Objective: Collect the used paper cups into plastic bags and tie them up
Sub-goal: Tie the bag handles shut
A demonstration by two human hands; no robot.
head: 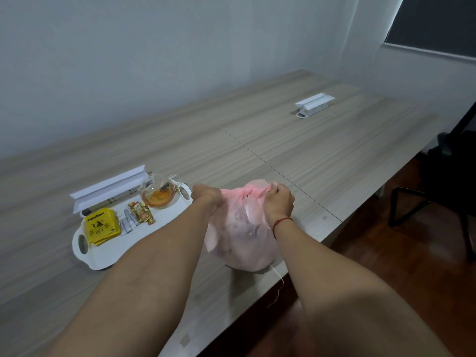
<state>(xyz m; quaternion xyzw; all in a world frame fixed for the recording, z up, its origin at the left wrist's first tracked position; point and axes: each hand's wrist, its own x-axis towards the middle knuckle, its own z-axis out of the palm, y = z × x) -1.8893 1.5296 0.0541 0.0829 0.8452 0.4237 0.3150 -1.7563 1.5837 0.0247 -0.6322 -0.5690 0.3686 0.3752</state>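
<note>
A full, bulging pink plastic bag (pixel 242 235) rests on the wooden table (pixel 296 155) near its front edge. Faint shapes show through its thin plastic, too blurred to tell apart. My left hand (pixel 207 197) grips the bag's gathered top on the left side. My right hand (pixel 279 202), with a red string on the wrist, pinches the bunched top on the right side. The plastic between the two hands is twisted and drawn tight. No loose paper cups show on the table.
A white tray (pixel 103 256) left of the bag holds a glass teapot (pixel 158 193) of amber tea, yellow tea packets (pixel 101 225) and sachets (pixel 139 213). White socket boxes (pixel 110 188) (pixel 314 103) stand open on the table. A dark chair (pixel 438 191) stands at right.
</note>
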